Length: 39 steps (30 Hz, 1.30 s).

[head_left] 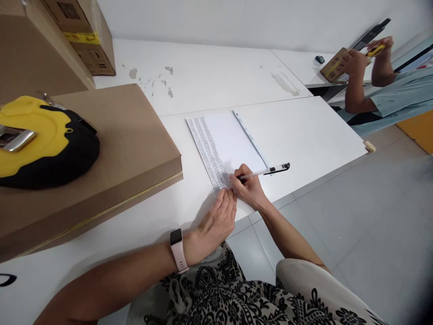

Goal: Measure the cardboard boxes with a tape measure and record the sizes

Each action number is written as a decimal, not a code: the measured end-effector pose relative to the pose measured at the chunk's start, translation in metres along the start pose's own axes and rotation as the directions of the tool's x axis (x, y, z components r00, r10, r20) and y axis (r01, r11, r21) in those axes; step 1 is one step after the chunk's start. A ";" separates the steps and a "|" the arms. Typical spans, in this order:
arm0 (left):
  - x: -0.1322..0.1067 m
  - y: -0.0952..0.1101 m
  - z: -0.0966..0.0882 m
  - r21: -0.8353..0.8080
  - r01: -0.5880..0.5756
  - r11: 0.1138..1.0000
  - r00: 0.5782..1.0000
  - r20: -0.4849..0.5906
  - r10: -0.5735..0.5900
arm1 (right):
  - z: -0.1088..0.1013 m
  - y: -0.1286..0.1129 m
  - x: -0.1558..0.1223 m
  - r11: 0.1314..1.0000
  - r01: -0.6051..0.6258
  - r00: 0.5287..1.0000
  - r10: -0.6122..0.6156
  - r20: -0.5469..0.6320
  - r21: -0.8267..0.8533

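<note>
A sheet of paper (223,135) lies on the white table, its left part filled with columns of small dark writing and its right part blank. My right hand (248,187) grips a clear pen with a black cap on its end (260,173), the tip down at the written columns. Flat on the sheet's near corner rests my left hand (218,216), fingers stretched out and holding nothing. A smartwatch with a pink band (178,250) is on my left wrist. Along the paper's right side runs a pale blue-white strip (251,137).
At left, a large flat cardboard box (135,131) bears a yellow and black tape measure (43,140). Taller cartons (98,49) stand behind it. At far right a co-worker (389,90) holds a yellow tool by a small box (333,67). The table's front edge (324,176) drops to a tiled floor.
</note>
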<state>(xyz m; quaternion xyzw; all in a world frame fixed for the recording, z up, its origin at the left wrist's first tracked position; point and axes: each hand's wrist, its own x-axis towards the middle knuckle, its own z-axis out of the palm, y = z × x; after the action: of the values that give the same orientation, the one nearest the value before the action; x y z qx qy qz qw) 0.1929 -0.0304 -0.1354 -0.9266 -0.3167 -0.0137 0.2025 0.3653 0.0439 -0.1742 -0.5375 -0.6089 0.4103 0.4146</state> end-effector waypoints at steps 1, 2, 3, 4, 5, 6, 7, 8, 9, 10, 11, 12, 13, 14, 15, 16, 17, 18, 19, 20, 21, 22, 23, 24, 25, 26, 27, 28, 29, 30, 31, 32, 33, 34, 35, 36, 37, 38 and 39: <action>0.001 -0.001 -0.002 -0.014 -0.002 1.000 1.000 0.013 0.002 | 0.000 0.000 0.000 1.000 0.000 1.000 0.000 -0.001 -0.004; 0.002 -0.002 -0.004 -0.032 0.002 0.999 1.000 0.022 -0.001 | 0.000 0.000 0.000 1.000 -0.001 1.000 0.001 -0.001 -0.009; 0.002 -0.003 -0.005 -0.051 0.008 0.999 1.000 0.028 -0.007 | 0.001 0.000 0.000 1.000 -0.003 1.000 0.003 0.001 -0.013; 0.003 -0.003 -0.006 -0.066 0.013 0.998 0.999 0.033 -0.011 | 0.001 -0.001 0.000 1.000 -0.003 1.000 0.003 0.007 -0.015; 0.003 -0.003 -0.005 -0.075 0.014 0.997 0.999 0.038 -0.011 | 0.001 -0.001 0.000 1.000 -0.002 1.000 0.002 0.013 -0.015; 0.004 -0.002 -0.005 -0.079 0.013 0.997 0.999 0.045 -0.009 | 0.000 -0.001 0.000 1.000 0.001 1.000 -0.001 0.017 -0.015; 0.004 -0.002 -0.004 -0.081 0.010 0.997 0.999 0.050 -0.006 | 0.000 0.000 0.000 1.000 0.003 1.000 -0.003 0.019 -0.015; 0.004 -0.001 -0.004 -0.085 0.007 0.996 0.999 0.053 -0.002 | 0.000 0.000 0.000 1.000 0.004 1.000 -0.003 0.018 -0.016; 0.004 -0.001 -0.003 -0.095 0.007 0.995 0.999 0.050 -0.003 | 0.000 0.000 0.000 1.000 0.002 1.000 -0.001 0.018 -0.019; 0.005 -0.001 -0.002 -0.112 0.010 0.994 0.999 0.045 -0.005 | 0.000 0.000 0.000 1.000 -0.001 1.000 0.001 0.018 -0.025; 0.004 -0.001 -0.002 -0.133 0.016 0.991 0.999 0.041 -0.011 | 0.000 0.000 0.000 1.000 -0.001 1.000 0.002 0.018 -0.030; 0.004 0.000 -0.001 -0.152 0.022 0.988 0.999 0.036 -0.017 | 0.000 0.000 0.000 0.999 0.001 1.000 0.000 0.018 -0.036; 0.003 0.000 0.000 -0.164 0.027 0.986 0.999 0.033 -0.022 | 0.000 0.000 0.000 0.999 0.006 1.000 -0.005 0.016 -0.042; 0.002 0.001 0.001 -0.166 0.029 0.986 0.999 0.029 -0.025 | 0.000 0.000 0.000 0.999 0.011 1.000 -0.010 0.014 -0.047; 0.001 0.002 0.003 -0.156 0.031 0.987 0.999 0.022 -0.028 | 0.000 0.000 0.000 0.999 0.015 1.000 -0.014 0.010 -0.050; 0.000 0.003 0.004 -0.137 0.032 0.990 0.999 0.012 -0.031 | 0.000 0.000 0.000 0.999 0.016 1.000 -0.016 0.009 -0.052; -0.001 0.003 0.006 -0.112 0.035 0.993 0.999 0.001 -0.035 | 0.000 0.000 0.000 0.999 0.016 1.000 -0.015 0.010 -0.051; -0.002 0.004 0.007 -0.086 0.035 0.996 0.999 -0.006 -0.036 | 0.000 0.000 0.000 0.999 0.015 1.000 -0.014 0.012 -0.049; -0.002 0.005 0.008 -0.068 0.033 0.997 0.999 -0.007 -0.033 | 0.000 0.000 -0.001 0.999 0.013 1.000 -0.013 0.017 -0.047; -0.001 0.005 0.008 -0.060 0.028 0.998 1.000 -0.002 -0.029 | -0.001 0.000 -0.001 0.999 0.013 1.000 -0.012 0.021 -0.046; 0.000 0.004 0.007 -0.065 0.022 0.998 1.000 0.006 -0.022 | -0.001 -0.001 -0.001 0.999 0.012 1.000 -0.010 0.025 -0.045; 0.001 0.004 0.006 -0.080 0.018 0.997 1.000 0.015 -0.017 | -0.001 -0.001 -0.001 0.999 0.009 1.000 -0.008 0.027 -0.047; 0.002 0.003 0.005 -0.099 0.017 0.995 1.000 0.024 -0.015 | -0.002 -0.001 -0.001 0.999 0.007 1.000 -0.005 0.026 -0.048; 0.003 0.002 0.003 -0.115 0.016 0.993 0.999 0.032 -0.013 | -0.002 -0.001 -0.001 0.999 0.003 1.000 -0.002 0.022 -0.048; 0.004 0.001 0.001 -0.121 0.015 0.992 0.999 0.041 -0.010 | -0.002 -0.001 -0.001 0.999 0.000 1.000 0.001 0.016 -0.048; 0.005 0.000 0.000 -0.116 0.012 0.993 0.999 0.053 -0.005 | -0.002 -0.002 0.000 0.999 -0.003 1.000 0.003 0.007 -0.047; 0.005 -0.001 -0.002 -0.100 0.005 0.995 0.998 0.066 0.001 | -0.002 -0.001 0.000 0.999 -0.004 1.000 0.004 -0.003 -0.046; 0.005 -0.002 -0.002 -0.079 -0.004 0.997 0.997 0.074 0.010 | -0.002 -0.001 0.000 0.999 -0.002 1.000 0.002 -0.011 -0.047; 0.005 -0.002 -0.003 -0.055 -0.014 0.998 0.997 0.077 0.018 | -0.001 -0.001 0.000 0.999 0.000 1.000 -0.001 -0.017 -0.050; 0.005 -0.002 -0.003 -0.033 -0.021 0.999 0.997 0.074 0.024 | -0.001 -0.001 0.001 0.998 0.004 1.000 -0.006 -0.020 -0.056; 0.004 -0.002 -0.002 -0.017 -0.027 1.000 0.997 0.068 0.028 | -0.001 -0.001 0.001 0.998 0.011 1.000 -0.012 -0.022 -0.063; 0.003 -0.002 -0.001 -0.006 -0.029 1.000 0.998 0.061 0.030 | -0.001 0.000 0.001 0.997 0.018 1.000 -0.019 -0.023 -0.071; 0.003 -0.001 0.000 -0.001 -0.029 1.000 0.998 0.055 0.029 | -0.001 0.000 0.001 0.997 0.023 0.999 -0.025 -0.025 -0.078; 0.003 -0.001 0.001 -0.002 -0.027 1.000 0.998 0.050 0.027 | -0.001 0.000 0.001 0.996 0.027 0.999 -0.029 -0.026 -0.082; 0.002 0.000 0.002 -0.007 -0.021 1.000 0.999 0.048 0.022 | -0.001 0.000 0.001 0.996 0.028 0.999 -0.030 -0.022 -0.082; 0.002 0.001 0.003 -0.012 -0.016 1.000 0.999 0.047 0.016 | -0.001 0.001 0.000 0.997 0.026 0.999 -0.028 -0.016 -0.079; 0.002 0.002 0.003 -0.015 -0.011 1.000 0.999 0.045 0.011 | -0.002 0.001 0.000 0.997 0.024 1.000 -0.024 -0.008 -0.076; 0.002 0.002 0.004 -0.015 -0.006 1.000 0.999 0.042 0.007 | -0.002 0.001 0.000 0.997 0.021 1.000 -0.021 -0.002 -0.074; 0.002 0.003 0.004 -0.015 -0.003 1.000 0.999 0.036 0.004 | -0.002 0.001 0.000 0.997 0.019 1.000 -0.019 0.001 -0.075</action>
<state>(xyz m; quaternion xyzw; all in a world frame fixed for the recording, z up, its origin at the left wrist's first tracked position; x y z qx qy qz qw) 0.1956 -0.0295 -0.1399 -0.9287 -0.3186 0.0010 0.1898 0.3677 0.0441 -0.1743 -0.5466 -0.6293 0.3833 0.3979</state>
